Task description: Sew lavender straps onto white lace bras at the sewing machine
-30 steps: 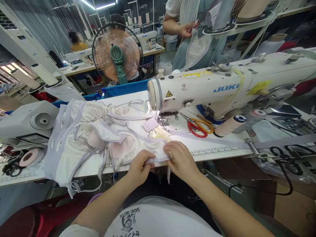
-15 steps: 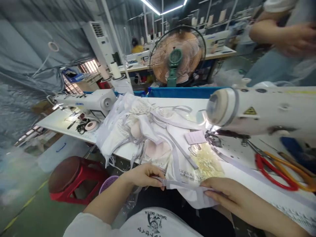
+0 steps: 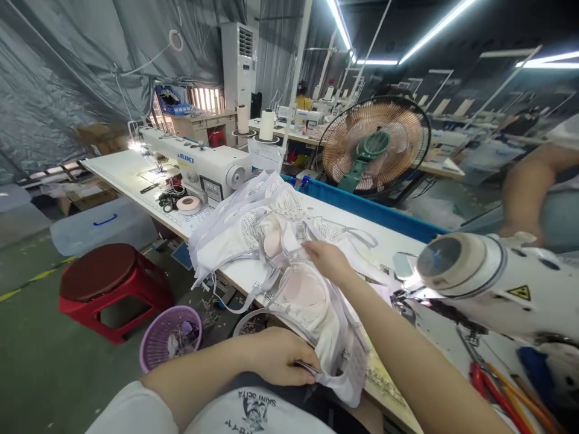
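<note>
White bras with lace, pale pink cup linings and lilac-grey bands lie across the sewing table. My left hand (image 3: 289, 357) is closed on the lilac-grey band of the nearest bra (image 3: 305, 288), at the table's front edge. Farther up, my right hand (image 3: 326, 260) reaches over that bra, its fingertips closed at light fabric by the upper cup and strap. What exactly they pinch is partly hidden. Behind and to the left, more bras (image 3: 239, 235) are heaped together. The lower part of the nearest bra hangs over the table edge near my lap.
A sewing machine head (image 3: 488, 271) stands at right, with red-handled scissors (image 3: 491, 389) beside it. Another sewing machine (image 3: 194, 160) and a tape roll (image 3: 189, 205) are at left. On the floor are a red stool (image 3: 113, 289) and a purple basket (image 3: 169, 337). Beyond the table stands a fan (image 3: 375, 144).
My view has turned left. My right hand has left the band near my lap and moved up onto the bra, while my left hand still grips a band.
</note>
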A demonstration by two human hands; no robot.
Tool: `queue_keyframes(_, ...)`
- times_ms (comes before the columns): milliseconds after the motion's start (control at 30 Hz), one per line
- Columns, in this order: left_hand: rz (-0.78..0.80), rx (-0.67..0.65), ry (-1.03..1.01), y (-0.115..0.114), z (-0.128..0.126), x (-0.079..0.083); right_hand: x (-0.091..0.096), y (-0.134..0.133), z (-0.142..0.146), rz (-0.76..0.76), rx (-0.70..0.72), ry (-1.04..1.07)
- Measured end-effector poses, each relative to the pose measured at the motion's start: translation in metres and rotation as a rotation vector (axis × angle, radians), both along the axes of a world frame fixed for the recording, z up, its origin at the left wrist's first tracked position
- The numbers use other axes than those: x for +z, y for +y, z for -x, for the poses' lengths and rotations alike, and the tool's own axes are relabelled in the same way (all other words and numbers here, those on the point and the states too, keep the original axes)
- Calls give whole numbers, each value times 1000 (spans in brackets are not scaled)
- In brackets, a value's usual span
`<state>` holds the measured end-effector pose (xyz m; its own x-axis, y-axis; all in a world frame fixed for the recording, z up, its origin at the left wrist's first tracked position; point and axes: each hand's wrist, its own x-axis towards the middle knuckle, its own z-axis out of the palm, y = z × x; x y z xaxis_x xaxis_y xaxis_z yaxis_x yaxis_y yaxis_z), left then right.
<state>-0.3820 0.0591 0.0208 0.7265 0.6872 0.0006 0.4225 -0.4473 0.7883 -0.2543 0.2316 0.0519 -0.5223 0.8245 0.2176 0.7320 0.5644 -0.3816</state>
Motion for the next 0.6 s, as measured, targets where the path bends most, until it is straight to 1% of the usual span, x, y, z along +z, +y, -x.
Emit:
queue_keyframes(100, -126, -41, 35, 2, 2, 16, 59, 22, -3, -19, -108, 26)
queue_keyframes(167, -213, -31, 47, 6, 6, 28, 100, 29, -6, -29, -168, 46)
queue_keyframes(233, -319, 17, 49, 15, 11, 38, 137, 28, -9, -35, -209, 65)
queue_keyframes(300, -432, 82, 36, 29, 16, 48, 167, 21, -13, -30, -233, 78)
queue_keyframes(400, -573, 181, -70, 57, 19, 58, 199, 3, -15, -1, -280, 83)
queue_keyframes(433, -612, 243, -120, 66, 17, 61, 207, -3, -16, 0, -299, 65)
queue_keyframes(500, -689, 408, -216, 83, 11, 67, 222, -14, -17, -19, -304, -16)
queue_keyframes(567, -768, 567, -283, 94, 4, 74, 234, -22, -21, -43, -258, -113)
queue_keyframes(600, -803, 618, -308, 97, 2, 78, 239, -26, -23, -36, -222, -145)
